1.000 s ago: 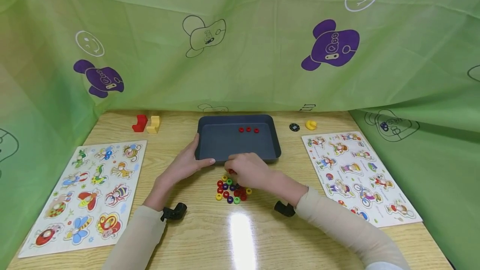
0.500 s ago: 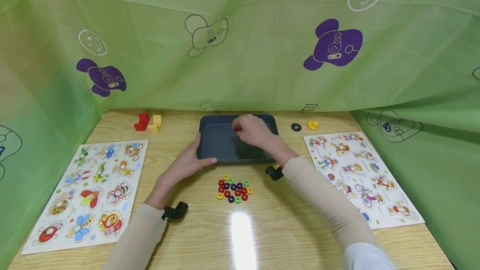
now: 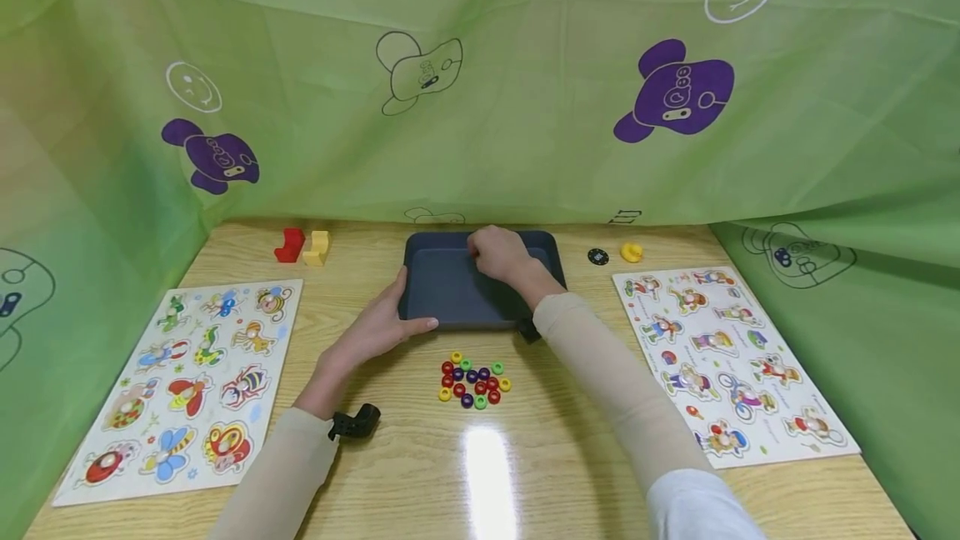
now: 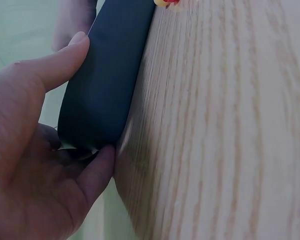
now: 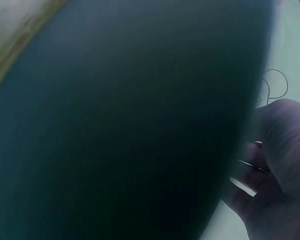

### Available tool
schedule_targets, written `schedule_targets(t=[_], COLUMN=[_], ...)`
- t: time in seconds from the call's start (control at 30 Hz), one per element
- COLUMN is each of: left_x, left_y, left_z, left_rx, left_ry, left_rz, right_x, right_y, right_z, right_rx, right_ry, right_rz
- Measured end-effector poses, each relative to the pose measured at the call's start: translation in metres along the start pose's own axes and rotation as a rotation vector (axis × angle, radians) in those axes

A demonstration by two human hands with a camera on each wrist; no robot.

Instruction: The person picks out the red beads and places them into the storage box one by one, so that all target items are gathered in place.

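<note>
Now | right hand (image 3: pixel 501 255) over tray (image 3: pixel 442 290), red bead no longer visible to us, likely being placed; fingers: can't tell | left hand (image 3: pixel 375 327) grips tray corner

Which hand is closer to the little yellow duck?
The right hand. It is over the dark tray, to the left of the yellow duck. The left hand is farther away, touching the tray's left front corner.

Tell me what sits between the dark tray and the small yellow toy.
In the head view, a round black disc lies on the table between the dark tray and the small yellow toy, apart from both.
</note>
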State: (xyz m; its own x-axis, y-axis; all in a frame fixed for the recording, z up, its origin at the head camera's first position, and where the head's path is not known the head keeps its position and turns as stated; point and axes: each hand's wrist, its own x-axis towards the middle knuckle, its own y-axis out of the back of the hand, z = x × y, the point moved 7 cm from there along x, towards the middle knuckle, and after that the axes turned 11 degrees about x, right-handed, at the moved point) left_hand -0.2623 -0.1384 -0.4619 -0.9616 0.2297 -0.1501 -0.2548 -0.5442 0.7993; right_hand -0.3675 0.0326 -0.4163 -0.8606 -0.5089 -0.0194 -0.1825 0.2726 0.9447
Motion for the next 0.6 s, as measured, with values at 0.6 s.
schedule_targets(t=[0.6], left_x=[-0.001], left_y=[0.003], left_z=[-0.002], left_rx=[0.001], left_ry=[0.008], left_rz=[0.005], right_x=[-0.054], right_y=[0.026], right_z=[-0.011], right_rx=[0.104], right_ry=[0.092], right_rz=[0.027])
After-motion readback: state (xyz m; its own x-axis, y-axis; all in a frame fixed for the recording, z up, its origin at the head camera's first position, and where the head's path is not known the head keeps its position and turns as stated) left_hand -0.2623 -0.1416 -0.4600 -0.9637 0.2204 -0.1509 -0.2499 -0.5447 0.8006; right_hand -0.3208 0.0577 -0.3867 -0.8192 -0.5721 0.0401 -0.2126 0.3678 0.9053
